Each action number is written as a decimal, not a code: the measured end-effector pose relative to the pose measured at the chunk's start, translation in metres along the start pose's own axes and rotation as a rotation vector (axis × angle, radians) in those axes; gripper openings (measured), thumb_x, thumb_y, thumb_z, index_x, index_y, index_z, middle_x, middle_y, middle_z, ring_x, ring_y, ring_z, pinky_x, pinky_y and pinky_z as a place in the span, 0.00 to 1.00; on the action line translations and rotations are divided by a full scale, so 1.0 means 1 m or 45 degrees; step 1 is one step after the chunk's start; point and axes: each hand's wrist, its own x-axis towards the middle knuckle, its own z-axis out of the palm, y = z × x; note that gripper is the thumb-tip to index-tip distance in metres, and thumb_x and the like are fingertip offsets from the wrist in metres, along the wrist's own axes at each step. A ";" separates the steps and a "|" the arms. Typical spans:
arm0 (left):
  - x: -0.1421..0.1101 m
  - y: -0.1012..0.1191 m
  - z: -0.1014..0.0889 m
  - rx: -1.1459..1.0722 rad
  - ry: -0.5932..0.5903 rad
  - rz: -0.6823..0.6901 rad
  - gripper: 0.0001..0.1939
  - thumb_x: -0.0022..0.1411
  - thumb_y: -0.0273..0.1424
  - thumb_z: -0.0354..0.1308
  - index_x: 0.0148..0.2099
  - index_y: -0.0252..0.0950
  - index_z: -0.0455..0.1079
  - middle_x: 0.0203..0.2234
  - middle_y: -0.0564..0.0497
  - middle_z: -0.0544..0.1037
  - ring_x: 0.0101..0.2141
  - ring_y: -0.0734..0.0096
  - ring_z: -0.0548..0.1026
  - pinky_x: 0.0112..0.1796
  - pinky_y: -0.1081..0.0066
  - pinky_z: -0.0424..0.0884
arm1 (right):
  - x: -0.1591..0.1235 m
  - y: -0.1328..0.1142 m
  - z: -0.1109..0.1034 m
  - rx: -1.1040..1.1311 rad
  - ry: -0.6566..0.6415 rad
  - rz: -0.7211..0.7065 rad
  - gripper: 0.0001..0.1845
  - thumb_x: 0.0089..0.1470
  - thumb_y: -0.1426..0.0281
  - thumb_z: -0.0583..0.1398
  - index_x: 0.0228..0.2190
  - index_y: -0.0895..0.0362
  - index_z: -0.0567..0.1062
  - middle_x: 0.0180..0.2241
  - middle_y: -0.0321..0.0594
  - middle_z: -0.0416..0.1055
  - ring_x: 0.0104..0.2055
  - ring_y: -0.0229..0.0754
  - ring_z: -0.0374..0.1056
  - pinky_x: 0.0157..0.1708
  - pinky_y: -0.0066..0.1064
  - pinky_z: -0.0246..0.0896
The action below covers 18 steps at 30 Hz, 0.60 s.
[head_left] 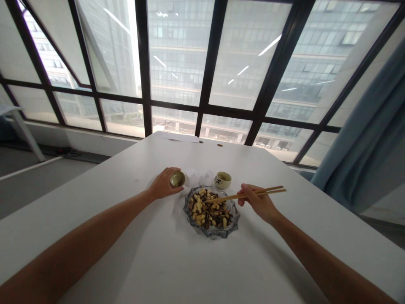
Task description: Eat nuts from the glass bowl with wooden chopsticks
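My left hand is curled around a small olive-green cup standing on the white table. My right hand grips a pair of wooden chopsticks, whose tips reach left over a glass dish filled with peanuts and dark seeds. The chopstick tips sit just above the nuts at the dish's upper middle. Behind the dish stand two small white cups and a beige cup with a dark character on it.
The table's far edge lies near a wall of large black-framed windows. A sheet of paper and a small dark spot rest at the far end. A blue curtain hangs at the right. Another table's leg shows at far left.
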 end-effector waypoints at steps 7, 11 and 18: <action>0.000 0.001 0.000 -0.008 0.044 -0.090 0.32 0.52 0.44 0.67 0.57 0.40 0.65 0.51 0.43 0.76 0.52 0.51 0.74 0.55 0.53 0.70 | 0.007 0.037 -0.005 0.391 0.124 0.248 0.27 0.41 0.45 0.71 0.21 0.57 0.78 0.14 0.38 0.70 0.17 0.37 0.63 0.18 0.30 0.58; 0.000 -0.001 0.001 -0.020 0.083 -0.245 0.33 0.52 0.48 0.66 0.56 0.39 0.66 0.50 0.42 0.77 0.50 0.51 0.76 0.53 0.54 0.71 | 0.006 0.052 -0.007 0.506 0.149 0.316 0.27 0.40 0.45 0.72 0.20 0.57 0.77 0.14 0.37 0.69 0.17 0.36 0.63 0.18 0.29 0.58; 0.002 -0.007 0.001 -0.127 0.112 -0.535 0.33 0.53 0.55 0.63 0.53 0.39 0.69 0.40 0.45 0.81 0.39 0.56 0.80 0.41 0.60 0.76 | 0.006 0.054 -0.006 0.579 0.162 0.339 0.28 0.37 0.45 0.73 0.20 0.58 0.78 0.14 0.37 0.69 0.17 0.36 0.63 0.19 0.29 0.60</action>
